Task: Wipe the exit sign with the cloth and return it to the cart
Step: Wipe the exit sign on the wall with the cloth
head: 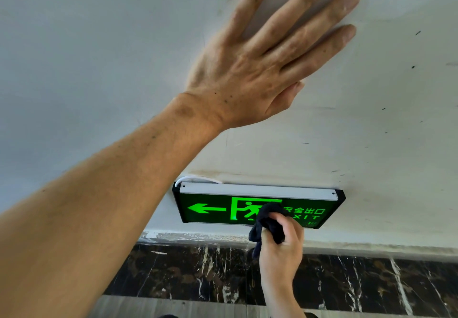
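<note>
A lit green exit sign (pixel 210 209) with a left arrow and a running figure hangs low on a white wall, just above the dark skirting. My right hand (pixel 282 245) is shut on a bunched dark cloth (pixel 267 221), which presses on the middle of the sign's face and hides part of the figure and lettering. My left hand (pixel 260 62) lies flat on the wall well above the sign, fingers spread, holding nothing. The cart is out of view.
The white wall (pixel 371 131) carries small dark marks and stains. A white cable (pixel 195 178) loops from the sign's top left corner. Black veined marble skirting (pixel 371 283) runs below, with grey floor (pixel 173 307) under it.
</note>
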The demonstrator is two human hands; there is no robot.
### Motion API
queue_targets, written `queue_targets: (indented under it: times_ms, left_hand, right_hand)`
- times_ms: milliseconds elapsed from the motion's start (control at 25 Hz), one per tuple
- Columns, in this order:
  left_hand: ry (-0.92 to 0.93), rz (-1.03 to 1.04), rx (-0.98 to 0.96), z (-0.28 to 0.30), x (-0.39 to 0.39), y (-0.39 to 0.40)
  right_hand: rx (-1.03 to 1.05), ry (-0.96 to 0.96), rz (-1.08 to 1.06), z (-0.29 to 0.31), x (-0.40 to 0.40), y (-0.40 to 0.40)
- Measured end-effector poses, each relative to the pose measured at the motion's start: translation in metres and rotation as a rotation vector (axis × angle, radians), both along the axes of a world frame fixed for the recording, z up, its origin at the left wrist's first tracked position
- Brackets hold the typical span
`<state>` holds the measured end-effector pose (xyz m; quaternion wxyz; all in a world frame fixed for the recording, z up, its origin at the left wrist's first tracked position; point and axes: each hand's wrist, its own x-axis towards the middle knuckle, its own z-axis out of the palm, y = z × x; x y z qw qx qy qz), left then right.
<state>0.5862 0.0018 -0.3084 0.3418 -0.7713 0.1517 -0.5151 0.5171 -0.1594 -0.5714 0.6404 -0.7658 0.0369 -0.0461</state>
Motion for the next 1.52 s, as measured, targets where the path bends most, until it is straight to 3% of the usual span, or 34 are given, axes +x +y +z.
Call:
queue_targets:
  times_ms: [600, 760, 1000, 1160, 1520]
  left_hand:
    - [0.105, 0.033, 0.010, 0.006, -0.011, -0.004]
    - [0.127, 0.042, 0.016, 0.007, -0.013, -0.006]
    - [0.064, 0.057, 0.039, 0.006, -0.010, -0.004]
    - [0.034, 0.024, 0.018, 0.004, -0.006, -0.003]
    - [-0.026, 0.034, 0.020, 0.000, 0.000, 0.000]
  right_hand:
    - [-0.167, -0.001, 0.213, 0.002, -0.047, 0.096]
    - [-0.186, 0.016, 0.372, 0.007, -0.059, 0.121]
    - [-0.148, 0.042, 0.485, 0.012, -0.056, 0.093]
    - [-0.067, 0.082, 0.370, 0.010, -0.047, 0.044]
    - [-0.125, 0.114, -0.202, -0.013, 0.004, -0.069]
